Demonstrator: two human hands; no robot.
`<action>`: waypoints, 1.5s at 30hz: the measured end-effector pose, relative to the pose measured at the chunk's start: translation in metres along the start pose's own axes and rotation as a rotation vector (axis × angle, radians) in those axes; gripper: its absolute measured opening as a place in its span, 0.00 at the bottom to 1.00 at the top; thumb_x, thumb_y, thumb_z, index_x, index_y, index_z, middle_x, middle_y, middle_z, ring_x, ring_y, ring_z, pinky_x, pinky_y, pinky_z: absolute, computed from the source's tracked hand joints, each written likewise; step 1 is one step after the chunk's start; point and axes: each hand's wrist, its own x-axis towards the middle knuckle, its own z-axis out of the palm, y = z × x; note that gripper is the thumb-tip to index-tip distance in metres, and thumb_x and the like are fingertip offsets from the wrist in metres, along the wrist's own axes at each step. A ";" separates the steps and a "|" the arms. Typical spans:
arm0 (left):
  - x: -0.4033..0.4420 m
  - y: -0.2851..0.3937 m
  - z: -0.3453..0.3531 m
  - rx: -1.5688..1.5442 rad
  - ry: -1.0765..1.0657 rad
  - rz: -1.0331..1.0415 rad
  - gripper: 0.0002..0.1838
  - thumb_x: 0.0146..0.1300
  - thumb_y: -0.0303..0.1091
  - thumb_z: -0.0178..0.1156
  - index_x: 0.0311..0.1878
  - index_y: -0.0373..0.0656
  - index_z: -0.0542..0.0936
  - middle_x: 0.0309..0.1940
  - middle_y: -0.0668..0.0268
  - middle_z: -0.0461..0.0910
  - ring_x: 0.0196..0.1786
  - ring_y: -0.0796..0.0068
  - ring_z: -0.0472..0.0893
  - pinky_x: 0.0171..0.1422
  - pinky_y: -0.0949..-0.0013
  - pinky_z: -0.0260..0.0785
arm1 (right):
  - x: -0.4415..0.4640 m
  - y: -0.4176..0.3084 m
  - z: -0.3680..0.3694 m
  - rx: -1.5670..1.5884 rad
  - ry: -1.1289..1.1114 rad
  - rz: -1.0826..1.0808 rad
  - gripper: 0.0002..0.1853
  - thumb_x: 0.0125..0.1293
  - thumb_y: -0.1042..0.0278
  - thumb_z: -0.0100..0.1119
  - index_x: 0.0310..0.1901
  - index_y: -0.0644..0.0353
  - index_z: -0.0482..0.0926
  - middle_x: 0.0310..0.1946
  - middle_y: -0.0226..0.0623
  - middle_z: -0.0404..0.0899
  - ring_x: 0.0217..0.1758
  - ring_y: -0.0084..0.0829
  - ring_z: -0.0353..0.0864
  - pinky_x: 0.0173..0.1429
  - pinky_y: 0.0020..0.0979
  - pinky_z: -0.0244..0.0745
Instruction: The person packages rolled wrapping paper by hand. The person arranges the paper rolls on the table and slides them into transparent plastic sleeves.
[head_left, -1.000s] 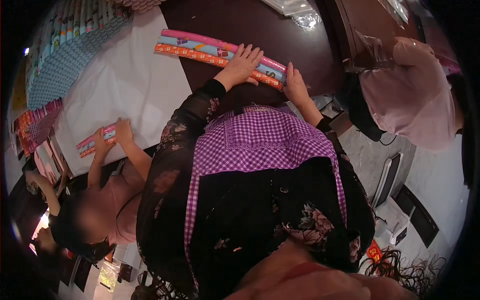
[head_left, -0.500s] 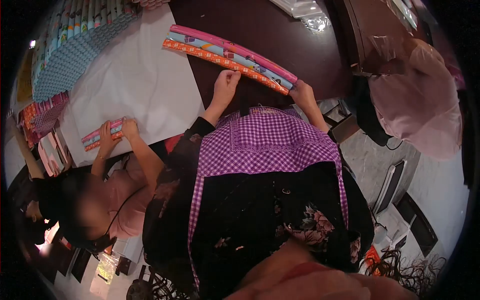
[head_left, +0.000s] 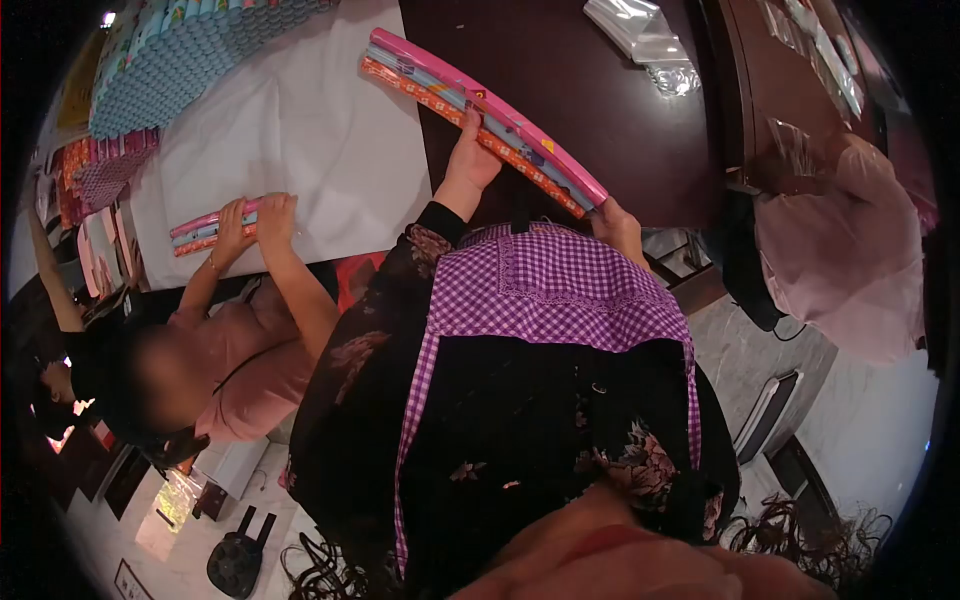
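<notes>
A bundle of three wrapped rolls, pink (head_left: pixel 500 112), light blue and orange, slants over the dark table (head_left: pixel 570 85), its upper left end over the white cloth. My left hand (head_left: pixel 472 160) is closed on the bundle's lower side near the middle, thumb over the orange roll (head_left: pixel 530 172). At the lower right end my right hand (head_left: pixel 618 228) grips the rolls; its fingers are partly hidden behind them.
White cloth (head_left: pixel 300 120) covers the table's left part, with a large stack of blue rolls (head_left: pixel 190 75) and pink rolls (head_left: pixel 115 170). A co-worker's hands (head_left: pixel 255 222) hold another bundle. Clear plastic bags (head_left: pixel 645 45) lie at the top. Another person (head_left: pixel 840 250) is at right.
The bundle's right end has come down and its pink side has turned up more. My left hand, earlier flat on the rolls, now holds them from below. The view has shifted.
</notes>
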 end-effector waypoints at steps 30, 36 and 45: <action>0.009 -0.008 0.009 2.432 -0.580 1.051 0.31 0.70 0.51 0.52 0.70 0.43 0.67 0.72 0.59 0.62 0.75 0.52 0.58 0.75 0.46 0.49 | 0.101 0.043 0.004 0.034 -0.266 -0.043 0.23 0.53 0.72 0.64 0.53 0.67 0.78 0.40 0.52 0.83 0.45 0.33 0.84 0.51 0.32 0.75; 0.017 -0.009 0.003 2.471 -0.600 1.055 0.33 0.70 0.55 0.50 0.70 0.44 0.66 0.73 0.59 0.60 0.75 0.51 0.57 0.75 0.43 0.48 | 0.096 0.017 -0.021 -0.140 -0.321 0.013 0.21 0.52 0.71 0.65 0.50 0.67 0.77 0.41 0.50 0.82 0.46 0.43 0.83 0.51 0.37 0.75; 0.020 -0.013 0.007 2.566 -0.551 0.975 0.34 0.67 0.56 0.53 0.70 0.46 0.67 0.73 0.61 0.60 0.76 0.53 0.57 0.76 0.43 0.47 | 0.075 0.062 -0.089 0.263 0.142 0.078 0.18 0.59 0.63 0.69 0.46 0.66 0.79 0.34 0.37 0.82 0.39 0.27 0.80 0.43 0.30 0.76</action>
